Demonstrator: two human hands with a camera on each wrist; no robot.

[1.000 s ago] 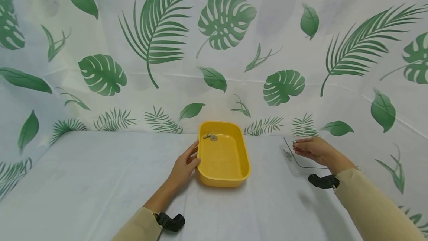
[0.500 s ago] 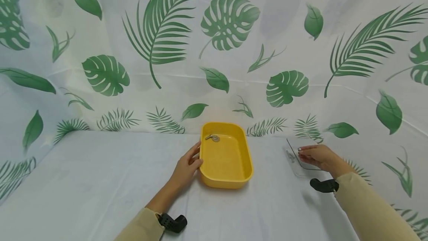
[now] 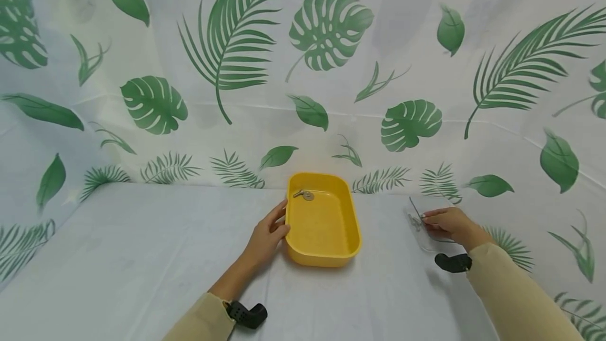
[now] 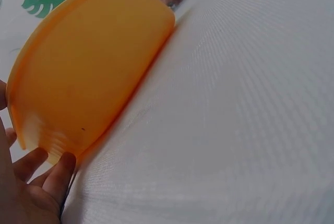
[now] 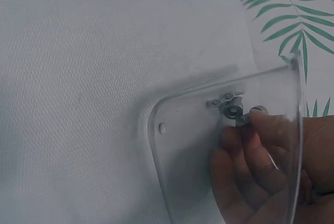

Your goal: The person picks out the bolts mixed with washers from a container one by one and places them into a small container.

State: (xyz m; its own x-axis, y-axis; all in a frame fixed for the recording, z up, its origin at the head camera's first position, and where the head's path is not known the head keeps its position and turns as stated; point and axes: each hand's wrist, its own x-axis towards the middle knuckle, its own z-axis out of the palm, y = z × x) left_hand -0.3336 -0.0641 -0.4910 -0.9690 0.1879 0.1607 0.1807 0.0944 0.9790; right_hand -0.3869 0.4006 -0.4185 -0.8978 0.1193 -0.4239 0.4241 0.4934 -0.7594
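A yellow plastic tray (image 3: 324, 254) stands in the middle of the table. My left hand (image 3: 262, 236) lies along its left side, with fingertips touching the outer wall. Inside the tray, near the far left corner, are a small bolt (image 3: 298, 193) and a round washer (image 3: 308, 196). Over on the right, my right hand (image 3: 452, 225) reaches into a clear plastic box (image 5: 162, 182), seen partly through its wall. Its thumb and fingers pinch a small metal bolt (image 5: 243, 120), partly hidden by the fingertips. Beside it in the box sit several small metal nuts (image 5: 228, 98).
A white cloth (image 3: 142, 257) covers the table. Behind it hangs a pale leaf-printed sheet (image 3: 265, 136), meeting the table's back edge just beyond the tray and the box. Black wrist cameras sit on both wrists.
My right hand has come down from above the clear box into it. My left hand keeps its place at the yellow tray. The head view has shifted slightly.
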